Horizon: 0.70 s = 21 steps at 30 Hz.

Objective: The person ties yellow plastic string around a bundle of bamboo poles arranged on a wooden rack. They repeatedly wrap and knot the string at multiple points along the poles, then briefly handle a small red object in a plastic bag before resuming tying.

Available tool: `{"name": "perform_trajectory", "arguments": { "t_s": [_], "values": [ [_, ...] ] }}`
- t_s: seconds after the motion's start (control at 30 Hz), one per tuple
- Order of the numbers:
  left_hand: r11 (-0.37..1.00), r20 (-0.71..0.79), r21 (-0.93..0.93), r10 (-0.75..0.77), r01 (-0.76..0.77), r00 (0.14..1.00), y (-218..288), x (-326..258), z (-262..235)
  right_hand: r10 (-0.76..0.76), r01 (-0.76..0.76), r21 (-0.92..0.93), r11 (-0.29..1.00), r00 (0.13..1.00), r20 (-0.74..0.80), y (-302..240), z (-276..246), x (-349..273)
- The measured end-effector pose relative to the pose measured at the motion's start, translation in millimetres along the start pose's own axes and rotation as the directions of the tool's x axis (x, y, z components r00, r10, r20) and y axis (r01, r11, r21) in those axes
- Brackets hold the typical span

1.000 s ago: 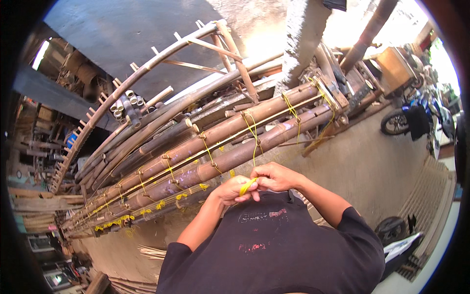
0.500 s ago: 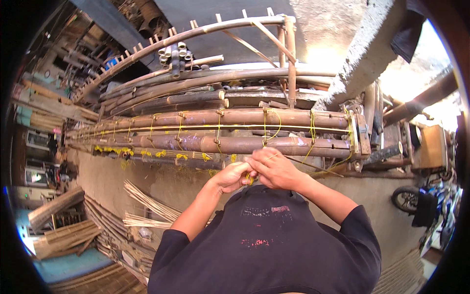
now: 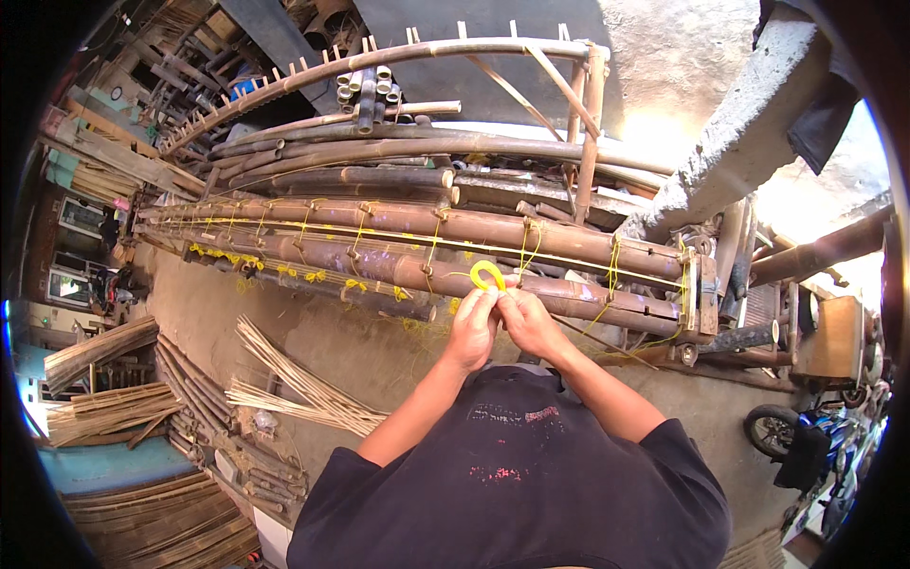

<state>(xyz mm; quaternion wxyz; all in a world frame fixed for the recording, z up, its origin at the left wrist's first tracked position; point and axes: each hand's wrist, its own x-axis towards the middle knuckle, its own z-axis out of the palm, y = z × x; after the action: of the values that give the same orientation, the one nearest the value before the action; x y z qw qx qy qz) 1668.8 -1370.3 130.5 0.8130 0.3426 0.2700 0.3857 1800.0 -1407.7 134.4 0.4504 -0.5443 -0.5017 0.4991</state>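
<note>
From the head view, my left hand [image 3: 471,327] and right hand [image 3: 529,322] meet just in front of my chest, fingertips touching, and between them I pinch a yellow strap [image 3: 488,274] that arches up in a small loop at twelve o'clock from my knuckles. Both grips are pressed together on it: left thumb and forefinger on the loop's left foot, right fingers on the other. The strap lies right against the nearest bamboo pole [image 3: 493,281] of a long stack, which runs from nine o'clock across to three o'clock.

I judge the strap light, thin and springy: it holds its curve instead of flopping, so it will likely want to spring open if I ease my pinch. It looks smooth, perhaps slippery, so holding it close to the loop's base seems best. The poles are stiff, heavy and rounded; I would not try shifting them.

More yellow ties [image 3: 355,284] ring the poles toward nine o'clock. Thin bamboo slats [image 3: 294,379] lie on the ground at eight o'clock. A motorbike [image 3: 806,446] stands at four o'clock.
</note>
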Motion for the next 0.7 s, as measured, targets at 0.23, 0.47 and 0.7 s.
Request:
{"name": "perform_trajectory", "arguments": {
  "t_s": [0.23, 0.47, 0.7],
  "values": [
    [0.996, -0.061, -0.003, -0.095, 0.095, 0.994, -5.0, 22.3, -10.9, -0.004, 0.054, 0.282, 0.958, 0.985, -0.175, -12.0, -22.4, -0.1],
    [0.918, 0.257, -0.193, -0.294, 0.347, 0.92, 6.0, 40.4, -14.7, 0.06, -0.082, 0.93, 0.357, 0.996, 0.064, -21.6, -29.0, 8.7],
    [0.907, 0.451, 0.413, -0.279, 0.079, 0.848, 37.9, 34.0, -12.3, 0.426, -0.148, 0.919, 0.365, 0.905, -0.024, -0.7, -83.4, 12.2]
  ]
}}
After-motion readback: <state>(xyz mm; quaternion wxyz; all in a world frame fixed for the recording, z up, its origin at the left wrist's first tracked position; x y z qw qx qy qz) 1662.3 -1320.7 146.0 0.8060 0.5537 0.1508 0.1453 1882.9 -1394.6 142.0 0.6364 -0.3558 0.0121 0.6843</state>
